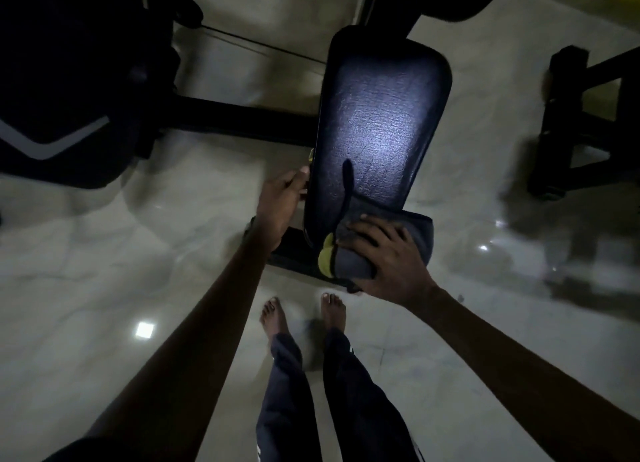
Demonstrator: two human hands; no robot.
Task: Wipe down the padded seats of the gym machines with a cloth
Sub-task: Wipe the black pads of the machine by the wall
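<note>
A long dark-blue padded seat (377, 126) of a gym bench runs away from me in the middle of the head view, with light glaring on its textured surface. A grey cloth (412, 226) with a yellow patch lies over the seat's near end. My right hand (388, 257) presses flat on the cloth with fingers spread. My left hand (280, 205) grips the seat's left edge near its near end, fingers curled around the rim.
The bench's black frame (242, 119) crosses the pale glossy tile floor (104, 254). Another dark machine (69, 81) stands at the left and a black stand (585, 122) at the right. My bare feet (304, 316) are just below the bench's near end.
</note>
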